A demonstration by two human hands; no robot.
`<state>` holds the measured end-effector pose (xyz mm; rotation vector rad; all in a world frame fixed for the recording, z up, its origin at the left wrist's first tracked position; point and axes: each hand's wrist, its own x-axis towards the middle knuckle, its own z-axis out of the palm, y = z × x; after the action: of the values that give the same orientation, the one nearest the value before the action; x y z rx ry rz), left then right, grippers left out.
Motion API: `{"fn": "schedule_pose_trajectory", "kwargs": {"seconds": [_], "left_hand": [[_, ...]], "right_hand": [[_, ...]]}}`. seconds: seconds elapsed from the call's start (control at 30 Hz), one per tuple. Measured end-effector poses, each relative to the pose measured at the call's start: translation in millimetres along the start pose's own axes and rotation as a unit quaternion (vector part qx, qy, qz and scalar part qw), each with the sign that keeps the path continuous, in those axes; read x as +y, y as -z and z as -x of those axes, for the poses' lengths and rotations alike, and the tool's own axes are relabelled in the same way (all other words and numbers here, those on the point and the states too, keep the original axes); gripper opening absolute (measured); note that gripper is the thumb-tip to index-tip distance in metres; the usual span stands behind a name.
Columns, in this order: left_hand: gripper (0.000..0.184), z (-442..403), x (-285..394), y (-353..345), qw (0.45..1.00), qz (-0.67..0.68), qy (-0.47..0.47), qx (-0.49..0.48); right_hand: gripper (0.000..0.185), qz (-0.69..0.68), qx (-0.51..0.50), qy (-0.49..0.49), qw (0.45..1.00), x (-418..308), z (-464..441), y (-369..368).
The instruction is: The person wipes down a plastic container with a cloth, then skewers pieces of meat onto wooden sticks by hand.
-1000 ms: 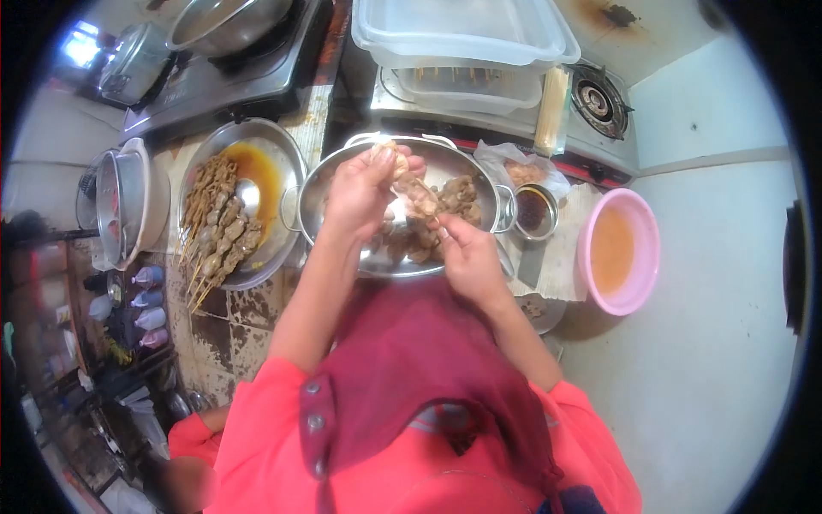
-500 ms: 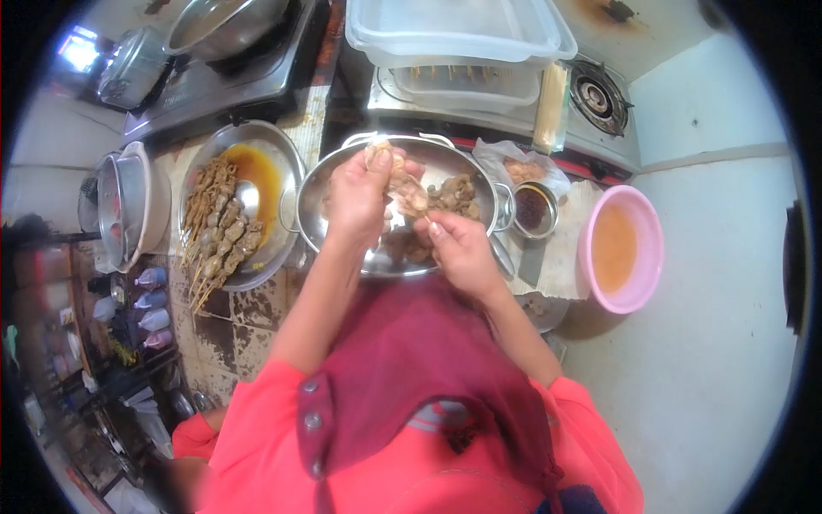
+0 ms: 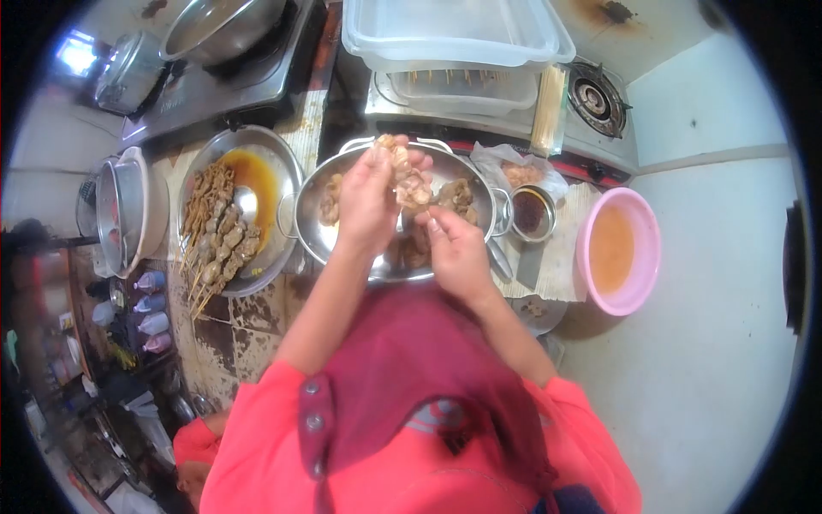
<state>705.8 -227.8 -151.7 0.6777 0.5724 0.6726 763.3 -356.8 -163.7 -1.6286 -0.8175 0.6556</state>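
Note:
Over a two-handled steel pan [image 3: 310, 218], my left hand [image 3: 368, 197] is closed around pale pieces of meat on a skewer [image 3: 413, 190]. My right hand [image 3: 458, 253] pinches the skewer's lower end, just below the meat; the stick itself is mostly hidden by my fingers. Brown cooked meat pieces [image 3: 458, 197] lie in the right part of the pan, with a few more meat pieces [image 3: 330, 206] at its left. Darker pieces [image 3: 411, 250] sit near the pan's front, partly covered by my right hand.
Left of the pan, a steel basin [image 3: 289, 158] holds finished skewers [image 3: 227, 240] in brown sauce. To the right are a bagged food [image 3: 521, 171], a tin of dark sauce [image 3: 533, 214], a knife [image 3: 531, 265] and a pink bowl [image 3: 648, 278]. Plastic tubs [image 3: 454, 56] and bundled sticks [image 3: 549, 111] stand behind.
My left hand has turned a little and shifted right, so more of the skewered meat shows. My right hand keeps its pinch. Meat at the pan's left has come into clearer view.

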Motion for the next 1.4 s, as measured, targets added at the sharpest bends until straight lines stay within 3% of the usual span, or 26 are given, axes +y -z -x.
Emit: {"fn": "schedule_pose_trajectory", "kwargs": {"seconds": [0.07, 0.13, 0.43, 0.53, 0.63, 0.93, 1.13, 1.23, 1.4], "left_hand": [[0.026, 0.0, 9.9, -9.9, 0.994, 0.112, 0.019, 0.002], [0.026, -6.1, 8.5, -1.4, 0.998, 0.061, -0.02, -0.008], [0.023, -14.8, -2.8, 14.9, 0.986, -0.124, -0.109, 0.027], [0.023, -15.2, -6.0, 17.1, 0.983, -0.146, -0.102, 0.039], [0.021, -18.1, -2.9, 21.2, 0.996, -0.074, -0.023, 0.049], [0.018, -20.6, 10.0, 23.7, 0.997, -0.021, 0.072, 0.014], [0.018, -14.7, 6.8, 15.1, 0.998, -0.051, 0.033, 0.026], [0.019, -5.5, 2.9, 3.1, 0.989, -0.113, -0.074, 0.062], [0.02, -7.7, 0.3, 14.1, 0.995, -0.097, -0.01, 0.025]], "right_hand": [[0.013, -0.012, 0.018, 0.022, 1.0, 3.7, -1.2, 0.6], [0.013, 0.004, 0.021, 0.041, 0.999, 4.4, -0.4, 1.8], [0.016, 0.078, -0.027, -0.041, 0.996, -9.3, -3.0, 7.8], [0.016, 0.097, -0.025, -0.063, 0.993, -12.0, -2.3, 4.7], [0.017, 0.123, -0.021, -0.066, 0.99, -13.2, 0.4, 0.6], [0.017, 0.116, -0.007, 0.012, 0.993, -8.2, 2.6, -3.1], [0.018, 0.122, 0.003, 0.075, 0.99, 4.1, 3.3, -3.6], [0.018, 0.115, -0.013, 0.038, 0.993, -8.9, 3.8, -1.1], [0.018, 0.102, -0.04, 0.008, 0.994, -8.9, 3.8, -0.4]]}}
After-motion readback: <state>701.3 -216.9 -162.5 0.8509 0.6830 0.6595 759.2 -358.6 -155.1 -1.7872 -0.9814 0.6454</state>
